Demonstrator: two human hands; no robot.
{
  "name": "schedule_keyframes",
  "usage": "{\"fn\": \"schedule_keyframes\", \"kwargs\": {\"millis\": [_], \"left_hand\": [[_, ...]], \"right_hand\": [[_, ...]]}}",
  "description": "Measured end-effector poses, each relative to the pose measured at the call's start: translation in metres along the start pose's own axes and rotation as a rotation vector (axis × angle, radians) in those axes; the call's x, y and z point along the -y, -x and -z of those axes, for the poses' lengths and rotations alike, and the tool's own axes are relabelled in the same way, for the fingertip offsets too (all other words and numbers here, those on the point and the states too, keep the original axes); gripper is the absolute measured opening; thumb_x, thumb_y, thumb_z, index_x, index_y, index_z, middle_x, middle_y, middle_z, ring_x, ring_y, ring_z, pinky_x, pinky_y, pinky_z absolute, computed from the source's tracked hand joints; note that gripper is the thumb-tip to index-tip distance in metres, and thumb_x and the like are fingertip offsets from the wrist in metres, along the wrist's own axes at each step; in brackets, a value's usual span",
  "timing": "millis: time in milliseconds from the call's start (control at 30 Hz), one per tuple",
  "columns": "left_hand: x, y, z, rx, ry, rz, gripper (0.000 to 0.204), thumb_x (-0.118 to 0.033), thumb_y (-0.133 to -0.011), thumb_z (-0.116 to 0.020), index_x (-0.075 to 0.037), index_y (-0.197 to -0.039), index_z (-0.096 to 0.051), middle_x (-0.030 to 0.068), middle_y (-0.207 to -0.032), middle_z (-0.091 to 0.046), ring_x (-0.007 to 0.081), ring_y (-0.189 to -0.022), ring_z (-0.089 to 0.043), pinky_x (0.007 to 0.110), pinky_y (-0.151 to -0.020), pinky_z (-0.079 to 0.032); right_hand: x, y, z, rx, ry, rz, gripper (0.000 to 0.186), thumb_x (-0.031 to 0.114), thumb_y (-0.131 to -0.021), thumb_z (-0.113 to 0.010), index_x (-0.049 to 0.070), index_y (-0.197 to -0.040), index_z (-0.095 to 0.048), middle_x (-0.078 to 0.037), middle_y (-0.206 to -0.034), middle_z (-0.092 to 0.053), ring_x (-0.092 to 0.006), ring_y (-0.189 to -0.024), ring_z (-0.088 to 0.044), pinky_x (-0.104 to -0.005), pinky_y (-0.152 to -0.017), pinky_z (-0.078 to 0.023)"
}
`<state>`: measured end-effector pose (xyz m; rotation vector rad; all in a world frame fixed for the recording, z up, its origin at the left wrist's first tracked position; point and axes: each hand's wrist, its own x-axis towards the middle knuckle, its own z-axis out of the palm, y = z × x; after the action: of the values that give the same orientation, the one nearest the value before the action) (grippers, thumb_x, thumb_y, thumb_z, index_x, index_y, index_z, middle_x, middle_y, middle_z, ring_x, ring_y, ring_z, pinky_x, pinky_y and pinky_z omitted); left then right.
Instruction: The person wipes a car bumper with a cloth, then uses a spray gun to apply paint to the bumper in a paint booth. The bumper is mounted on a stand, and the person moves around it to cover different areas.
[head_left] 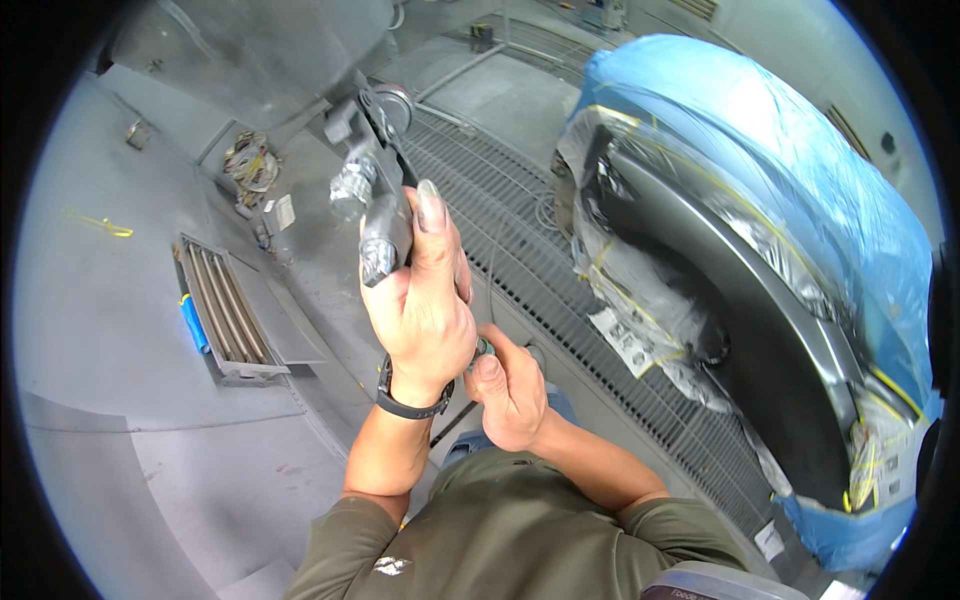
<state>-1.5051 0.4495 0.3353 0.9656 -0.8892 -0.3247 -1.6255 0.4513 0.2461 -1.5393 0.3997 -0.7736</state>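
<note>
My left hand (430, 320), with a black watch on its wrist, is wrapped around a grey, paint-stained spray gun (385, 225). The gun is raised in front of my chest, and foil-like silver wrapping covers some of its parts. Just below, my right hand (512, 395) has its fingers curled around a small greenish fitting (485, 348) at the gun's lower end. A dark hose (452, 425) runs down beneath the hands. To the right stands a dark grey car fender (735, 235), apart from both hands.
Blue plastic sheeting (760, 120) and yellow-edged masking surround the fender. Floor grating (500, 220) runs between me and the car. On the left are a grey wall, a slatted panel (225, 305), a blue cylinder (194, 324) and a crumpled bundle (251, 162).
</note>
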Motion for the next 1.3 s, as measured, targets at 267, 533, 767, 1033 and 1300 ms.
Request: {"fn": "schedule_keyframes", "kwargs": {"millis": [267, 533, 767, 1033, 1300], "left_hand": [[0.101, -0.030, -0.004, 0.048, -0.435, 0.247, 0.028, -0.021, -0.093, -0.069, -0.001, -0.106, -0.054, 0.0105, -0.086, -0.058, 0.0222, -0.074, -0.058, 0.037, -0.068, -0.050], [0.163, -0.053, 0.005, 0.281, -0.765, 0.308, 0.040, -0.031, -0.095, -0.063, -0.002, -0.122, -0.059, 0.0157, -0.097, -0.066, 0.0378, -0.087, -0.066, 0.043, -0.077, -0.053], [0.245, -0.121, 0.030, 0.204, -0.766, 0.400, 0.032, -0.033, -0.102, -0.052, -0.003, -0.095, -0.057, 0.0196, -0.080, -0.067, 0.0410, -0.078, -0.065, 0.050, -0.066, -0.050], [0.313, -0.171, 0.128, 0.275, -0.697, 0.296, 0.031, -0.031, -0.104, -0.046, -0.004, -0.092, -0.055, 0.0188, -0.078, -0.066, 0.0422, -0.073, -0.064, 0.053, -0.062, -0.048], [0.323, -0.233, 0.224, 0.300, -0.651, 0.320, 0.033, -0.032, -0.104, -0.045, -0.004, -0.090, -0.055, 0.0183, -0.079, -0.067, 0.0410, -0.070, -0.064, 0.053, -0.060, -0.048]], "right_hand": [[-0.045, -0.136, 0.091, 0.159, 0.298, 0.151, 0.110, 0.008, -0.071, -0.079, 0.002, -0.158, -0.012, -0.029, -0.146, -0.039, -0.0420, -0.137, -0.043, -0.0431, -0.098, -0.051], [-0.122, -0.214, 0.118, -0.073, -0.243, -0.178, 0.045, -0.006, -0.089, -0.060, 0.000, -0.134, -0.055, -0.011, -0.126, -0.064, -0.0179, -0.107, -0.064, -0.0323, -0.094, -0.052], [-0.159, -0.281, 0.109, -0.115, 0.241, 0.017, 0.061, -0.002, -0.094, -0.057, 0.001, -0.152, -0.038, -0.006, -0.109, -0.068, -0.0105, -0.091, -0.061, -0.0256, -0.079, -0.051], [-0.184, -0.342, 0.030, -0.210, 0.433, -0.372, 0.056, 0.000, -0.092, -0.056, 0.005, -0.147, -0.049, -0.003, -0.081, -0.064, -0.0078, -0.063, -0.055, -0.0269, -0.055, -0.047], [-0.191, -0.416, -0.064, -0.286, 0.543, -0.433, 0.024, 0.007, -0.089, -0.060, -0.007, -0.108, -0.067, -0.010, -0.082, -0.070, -0.0129, -0.057, -0.061, -0.0291, -0.048, -0.048]]}}
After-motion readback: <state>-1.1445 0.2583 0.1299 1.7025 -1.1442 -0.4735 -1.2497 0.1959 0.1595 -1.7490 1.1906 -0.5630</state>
